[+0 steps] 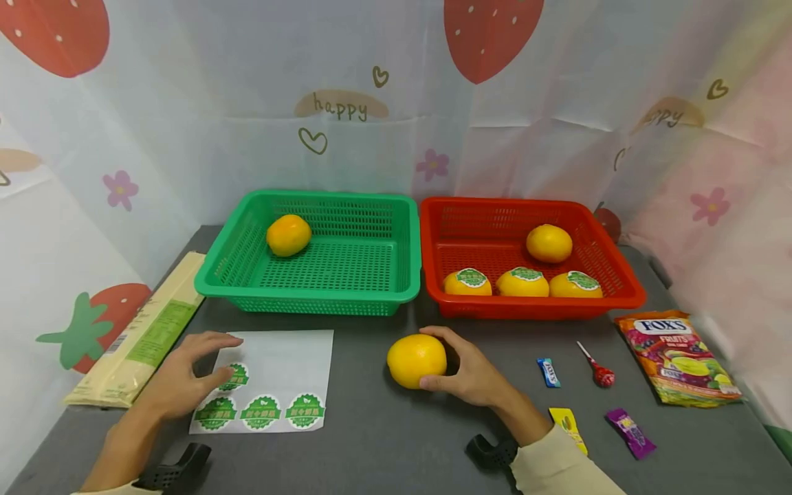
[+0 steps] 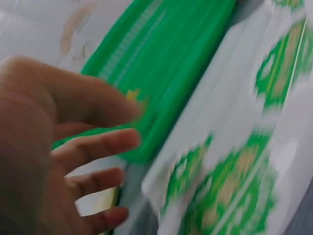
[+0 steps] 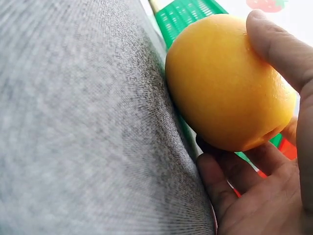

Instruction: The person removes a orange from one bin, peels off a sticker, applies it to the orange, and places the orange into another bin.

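Observation:
In the head view my right hand grips a yellow-orange orange by its right side, low over the grey table. The right wrist view shows the thumb on top of the orange and the other fingers beneath it; no sticker shows on its visible skin. My left hand hovers over the left edge of a white sheet, thumb and forefinger apart with nothing between them. Several round green stickers are on the sheet, and the thumb tip overlaps the upper one.
A green basket holds one orange. Beside it, a red basket has several oranges, three bearing green stickers. To the right lie a lollipop, small wrapped candies and a FOX'S bag. A long cream package lies at left.

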`<state>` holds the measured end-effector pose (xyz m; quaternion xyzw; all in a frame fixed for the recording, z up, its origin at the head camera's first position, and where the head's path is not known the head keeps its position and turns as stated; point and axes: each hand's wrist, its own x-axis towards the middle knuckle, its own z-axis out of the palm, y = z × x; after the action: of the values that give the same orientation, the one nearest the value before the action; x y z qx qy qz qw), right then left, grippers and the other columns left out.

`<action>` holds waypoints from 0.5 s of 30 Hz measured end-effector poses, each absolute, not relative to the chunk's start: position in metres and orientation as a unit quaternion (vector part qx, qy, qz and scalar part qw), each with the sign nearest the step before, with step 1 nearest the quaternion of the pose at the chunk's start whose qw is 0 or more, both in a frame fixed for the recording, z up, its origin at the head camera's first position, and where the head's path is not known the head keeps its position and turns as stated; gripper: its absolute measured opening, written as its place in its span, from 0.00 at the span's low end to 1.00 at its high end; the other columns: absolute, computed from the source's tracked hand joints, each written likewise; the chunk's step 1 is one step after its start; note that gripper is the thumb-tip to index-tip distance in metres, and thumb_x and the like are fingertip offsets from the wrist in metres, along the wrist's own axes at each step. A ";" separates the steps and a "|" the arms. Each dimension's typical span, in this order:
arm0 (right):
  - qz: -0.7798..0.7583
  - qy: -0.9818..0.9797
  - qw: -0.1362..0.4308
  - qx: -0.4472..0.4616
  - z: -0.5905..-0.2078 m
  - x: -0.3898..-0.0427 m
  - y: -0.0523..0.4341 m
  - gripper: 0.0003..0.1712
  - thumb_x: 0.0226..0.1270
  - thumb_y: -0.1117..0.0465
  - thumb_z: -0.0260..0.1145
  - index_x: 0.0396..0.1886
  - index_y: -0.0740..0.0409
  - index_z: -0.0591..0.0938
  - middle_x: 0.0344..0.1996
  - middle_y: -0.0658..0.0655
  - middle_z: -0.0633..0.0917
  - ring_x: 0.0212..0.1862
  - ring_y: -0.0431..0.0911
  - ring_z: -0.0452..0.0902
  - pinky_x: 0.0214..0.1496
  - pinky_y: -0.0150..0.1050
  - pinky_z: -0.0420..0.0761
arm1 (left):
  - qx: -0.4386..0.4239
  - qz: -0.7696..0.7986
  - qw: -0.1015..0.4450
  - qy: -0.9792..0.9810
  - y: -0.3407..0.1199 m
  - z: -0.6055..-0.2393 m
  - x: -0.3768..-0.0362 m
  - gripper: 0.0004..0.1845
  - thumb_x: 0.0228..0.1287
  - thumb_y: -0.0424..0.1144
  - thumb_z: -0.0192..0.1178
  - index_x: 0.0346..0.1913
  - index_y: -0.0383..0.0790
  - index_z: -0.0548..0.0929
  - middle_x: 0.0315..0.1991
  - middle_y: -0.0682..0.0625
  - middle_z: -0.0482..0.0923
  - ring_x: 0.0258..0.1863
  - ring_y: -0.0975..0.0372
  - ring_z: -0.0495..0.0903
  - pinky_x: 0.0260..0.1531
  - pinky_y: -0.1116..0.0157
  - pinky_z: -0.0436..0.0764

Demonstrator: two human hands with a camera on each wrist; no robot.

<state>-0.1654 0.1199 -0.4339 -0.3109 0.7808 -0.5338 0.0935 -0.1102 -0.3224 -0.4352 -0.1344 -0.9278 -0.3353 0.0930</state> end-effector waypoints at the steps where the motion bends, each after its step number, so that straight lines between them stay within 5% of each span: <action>1: -0.534 0.780 0.095 -0.311 -0.435 -0.166 0.120 0.39 0.54 0.67 0.75 0.65 0.64 0.69 0.57 0.58 0.76 0.51 0.51 0.71 0.58 0.55 0.67 | -0.129 -0.330 0.069 -0.932 -0.328 -0.437 -0.109 0.20 0.57 0.32 0.66 0.54 0.35 0.81 0.53 0.39 0.75 0.57 0.44 0.65 0.48 0.37 0.64; 5: -0.536 0.779 0.097 -0.310 -0.436 -0.166 0.121 0.39 0.55 0.66 0.75 0.66 0.62 0.69 0.57 0.57 0.76 0.52 0.51 0.70 0.58 0.56 0.66 | -0.111 -0.308 0.025 -0.945 -0.339 -0.446 -0.109 0.22 0.59 0.38 0.67 0.56 0.34 0.80 0.56 0.36 0.73 0.59 0.39 0.64 0.52 0.36 0.62; 15: -0.539 0.775 0.108 -0.310 -0.437 -0.166 0.119 0.40 0.55 0.68 0.74 0.66 0.68 0.67 0.57 0.58 0.76 0.52 0.52 0.71 0.58 0.54 0.68 | -0.099 -0.306 0.096 -0.942 -0.335 -0.462 -0.111 0.09 0.55 0.27 0.68 0.32 0.43 0.80 0.48 0.40 0.78 0.52 0.42 0.70 0.48 0.41 0.65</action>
<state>-0.1663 0.1191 -0.4366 -0.3104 0.7754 -0.5392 0.1082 -0.1112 -0.3351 -0.4617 -0.0987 -0.9421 -0.3056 0.0963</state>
